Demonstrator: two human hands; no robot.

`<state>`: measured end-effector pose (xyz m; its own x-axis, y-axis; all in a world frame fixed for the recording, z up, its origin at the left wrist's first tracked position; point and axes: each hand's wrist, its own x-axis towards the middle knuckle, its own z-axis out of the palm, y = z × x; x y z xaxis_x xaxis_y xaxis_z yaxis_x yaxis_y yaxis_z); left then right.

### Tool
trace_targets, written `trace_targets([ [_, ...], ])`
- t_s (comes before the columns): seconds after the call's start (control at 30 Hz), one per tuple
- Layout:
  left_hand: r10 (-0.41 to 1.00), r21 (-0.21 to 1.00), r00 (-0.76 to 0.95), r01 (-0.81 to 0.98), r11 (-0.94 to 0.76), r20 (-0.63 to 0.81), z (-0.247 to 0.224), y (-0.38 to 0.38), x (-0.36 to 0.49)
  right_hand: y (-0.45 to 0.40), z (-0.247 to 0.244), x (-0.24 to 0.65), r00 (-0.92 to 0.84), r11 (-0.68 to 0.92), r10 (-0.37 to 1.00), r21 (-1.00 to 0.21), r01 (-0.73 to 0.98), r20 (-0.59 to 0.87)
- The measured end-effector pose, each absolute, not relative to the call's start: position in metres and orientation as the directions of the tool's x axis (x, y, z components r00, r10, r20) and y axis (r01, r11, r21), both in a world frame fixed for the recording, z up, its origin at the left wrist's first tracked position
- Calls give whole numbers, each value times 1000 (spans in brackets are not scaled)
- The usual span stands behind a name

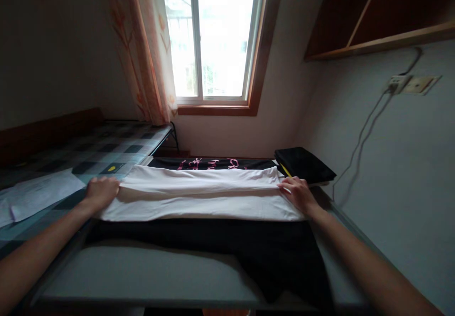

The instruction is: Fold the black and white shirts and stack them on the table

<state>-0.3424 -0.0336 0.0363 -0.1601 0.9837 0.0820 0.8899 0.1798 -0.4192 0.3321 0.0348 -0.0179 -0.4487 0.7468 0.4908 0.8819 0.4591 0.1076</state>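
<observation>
Left hand (103, 190) and right hand (295, 194), fingers closed, grip opposite ends of the white cloth (202, 207) atop the black cloth (199, 231); folding looks partway, one lengthwise fold made, the black cloth's near side unfolded.

No word, brand or number can be read for certain. Pink lettering (232, 163) runs in a row across the black cloth (261, 164) just beyond the white cloth (199, 207), in separate groups of strokes; the white cloth's far edge meets the row, and the letters are too foreshortened to spell out. The paper (39, 193) on the checked sheet (135, 138) bears faint print, too blurred to read. A small yellow mark (112, 168) shows on a dark patch near the white cloth.
</observation>
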Motion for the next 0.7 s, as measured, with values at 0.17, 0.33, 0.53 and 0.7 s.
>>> trace_targets([
  [0.17, 981, -473, -105, 865, 171, 163, 28, -43, -331, 35, -19, 332, -373, 404, 778, 52, 913, 505],
  [0.33, 950, -461, 122, 887, 25, 287, 24, -36, -313, 29, -4, 321, -350, 358, 781, 88, 929, 516],
  [0.53, 975, -417, 198, 898, -139, 100, 21, -30, -295, 7, -8, 302, -358, 272, 819, 244, 931, 449],
  [0.7, 991, -372, 105, 926, -69, 78, 24, -38, -314, -2, -15, 299, -334, 232, 823, 265, 936, 459],
])
